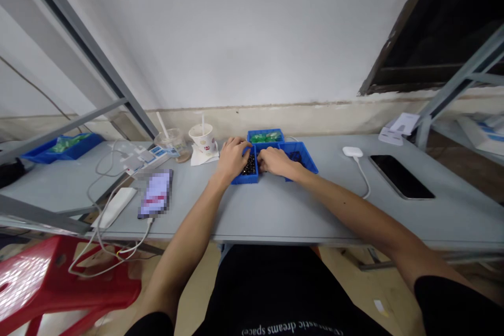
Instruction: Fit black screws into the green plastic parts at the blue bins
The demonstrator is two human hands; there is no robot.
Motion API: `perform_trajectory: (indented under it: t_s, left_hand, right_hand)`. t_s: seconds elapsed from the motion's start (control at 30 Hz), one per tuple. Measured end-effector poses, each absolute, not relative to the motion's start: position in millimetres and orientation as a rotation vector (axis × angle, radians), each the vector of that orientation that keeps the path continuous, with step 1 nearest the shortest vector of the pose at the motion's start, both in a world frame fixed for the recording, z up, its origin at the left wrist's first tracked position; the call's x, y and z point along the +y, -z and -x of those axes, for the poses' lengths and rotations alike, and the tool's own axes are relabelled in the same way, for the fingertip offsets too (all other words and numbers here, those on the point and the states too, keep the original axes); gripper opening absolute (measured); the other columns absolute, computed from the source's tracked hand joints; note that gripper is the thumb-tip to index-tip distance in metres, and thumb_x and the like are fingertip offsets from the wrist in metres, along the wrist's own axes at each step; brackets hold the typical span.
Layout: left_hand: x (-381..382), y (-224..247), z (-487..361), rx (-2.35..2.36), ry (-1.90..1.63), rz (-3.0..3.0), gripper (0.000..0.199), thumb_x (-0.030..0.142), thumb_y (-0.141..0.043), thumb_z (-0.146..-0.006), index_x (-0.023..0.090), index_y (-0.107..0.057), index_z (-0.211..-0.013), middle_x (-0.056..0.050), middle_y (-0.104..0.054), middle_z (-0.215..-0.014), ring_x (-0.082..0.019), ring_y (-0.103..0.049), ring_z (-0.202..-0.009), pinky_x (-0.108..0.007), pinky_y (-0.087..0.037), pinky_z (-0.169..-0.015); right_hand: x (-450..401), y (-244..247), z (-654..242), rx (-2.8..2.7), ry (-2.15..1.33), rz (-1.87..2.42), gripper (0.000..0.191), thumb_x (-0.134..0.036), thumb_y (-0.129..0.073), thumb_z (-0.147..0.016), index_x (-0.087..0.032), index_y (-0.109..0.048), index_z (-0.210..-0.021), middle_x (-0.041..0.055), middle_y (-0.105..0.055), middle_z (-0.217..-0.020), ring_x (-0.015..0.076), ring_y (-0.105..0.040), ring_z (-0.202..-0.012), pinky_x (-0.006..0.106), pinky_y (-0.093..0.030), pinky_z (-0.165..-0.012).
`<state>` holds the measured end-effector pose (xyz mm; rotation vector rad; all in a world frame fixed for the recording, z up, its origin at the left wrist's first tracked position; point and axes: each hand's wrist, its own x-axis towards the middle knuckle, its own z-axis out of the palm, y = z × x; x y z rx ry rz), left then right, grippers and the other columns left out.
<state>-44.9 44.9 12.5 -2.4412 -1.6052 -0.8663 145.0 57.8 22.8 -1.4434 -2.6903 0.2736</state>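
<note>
Two blue bins sit side by side in front of me, with a third behind. My left hand [235,157] is over the left blue bin [247,180], its fingers bent and drawn together near the rim. Small dark shiny parts [249,166] lie in that bin. My right hand [277,161] reaches in from the right, fingertips curled down by the wall between the two front bins. Whatever either hand pinches is too small or hidden to make out. Dark pieces [295,157] lie in the right blue bin [310,161], partly covered by my right hand.
Green plastic packets [266,137] fill the rear bin. To the left stand a paper cup [203,139], a plastic cup [175,144], a power strip [147,160] and a charging phone [156,193]. A white case [352,152] on a cable and a black phone [401,176] lie right.
</note>
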Motion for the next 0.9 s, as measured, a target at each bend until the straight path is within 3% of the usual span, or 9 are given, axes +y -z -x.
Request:
perform_trajectory:
  t_s: [0.53, 0.73, 0.9]
  left_hand:
    - [44.6, -11.6, 44.1, -1.579, 0.839, 2.478, 0.022, 0.02, -0.059, -0.099, 0.023, -0.076, -0.113, -0.009, -0.071, -0.122, -0.031, -0.059, -0.119, -0.048, -0.049, -0.102]
    - [46.4, -11.7, 46.1, -1.568, 0.837, 2.492, 0.022, 0.023, -0.058, -0.1, 0.023, -0.076, -0.114, -0.008, -0.071, -0.123, -0.031, -0.059, -0.119, -0.047, -0.049, -0.103]
    - [46.5, -12.3, 44.6, -1.404, 0.814, 2.611, 0.029, 0.028, -0.054, -0.105, 0.026, -0.071, -0.128, -0.007, -0.071, -0.127, -0.028, -0.06, -0.12, -0.045, -0.048, -0.106]
  right_hand:
    - [57.5, -16.1, -145.9, -2.66, -0.227, 1.429, 0.023, -0.016, -0.064, -0.087, -0.021, -0.08, -0.104, 0.0125, -0.08, -0.102, 0.0283, -0.074, -0.105, 0.029, -0.047, -0.074]
    - [63.6, -26.0, -150.5, -2.646, -0.283, 1.438, 0.02, -0.016, -0.069, -0.085, -0.022, -0.083, -0.098, 0.0104, -0.081, -0.1, 0.0252, -0.074, -0.098, 0.027, -0.046, -0.072]
    - [82.2, -45.8, -166.0, -2.519, -0.417, 1.323, 0.013, -0.022, -0.076, -0.084, -0.023, -0.085, -0.092, 0.0054, -0.081, -0.089, 0.0201, -0.072, -0.085, 0.026, -0.045, -0.07]
